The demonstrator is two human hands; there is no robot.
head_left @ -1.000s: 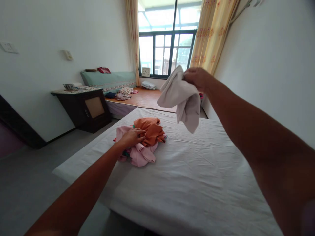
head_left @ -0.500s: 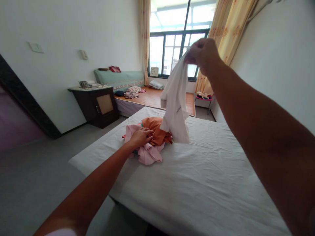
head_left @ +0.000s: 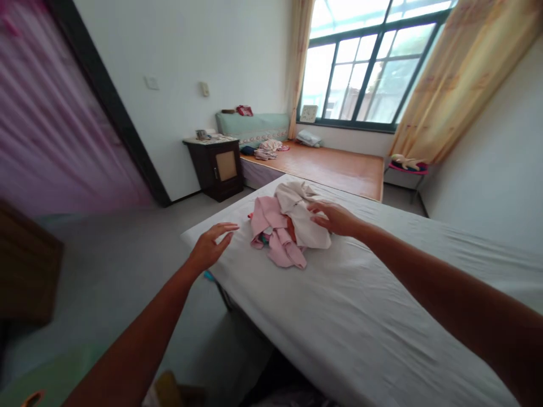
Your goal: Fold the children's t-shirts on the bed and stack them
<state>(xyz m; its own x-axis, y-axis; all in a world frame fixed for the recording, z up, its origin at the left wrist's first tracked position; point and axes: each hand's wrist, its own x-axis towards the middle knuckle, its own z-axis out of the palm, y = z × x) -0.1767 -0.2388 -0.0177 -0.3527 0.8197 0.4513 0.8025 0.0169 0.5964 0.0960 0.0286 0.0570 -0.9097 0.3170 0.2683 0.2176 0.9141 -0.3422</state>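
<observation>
A heap of clothes lies on the white-sheeted table or bed (head_left: 382, 305) in front of me. On top is a crumpled off-white garment (head_left: 299, 206) with small dark lettering. A pink garment (head_left: 271, 215) lies beside and partly under it, and a bit of orange cloth (head_left: 291, 229) shows between them. My right hand (head_left: 333, 217) is at the off-white garment's right side, fingers apart and curved, seemingly touching it. Left of the heap, my left hand (head_left: 212, 243) hovers near the sheet's edge with fingers spread and nothing in them.
Behind stands a bed with an orange-brown mat (head_left: 331, 164), several clothes on it. A dark cabinet (head_left: 214, 167) is at the left wall. At right, a small stool (head_left: 409, 167) holds cloth. A wooden piece of furniture (head_left: 27, 265) stands at far left, by a pink curtain (head_left: 80, 124).
The off-white garment, held up by my right hand before, now lies on the heap, released. My left hand has come off the heap to the left. The view has turned left and down.
</observation>
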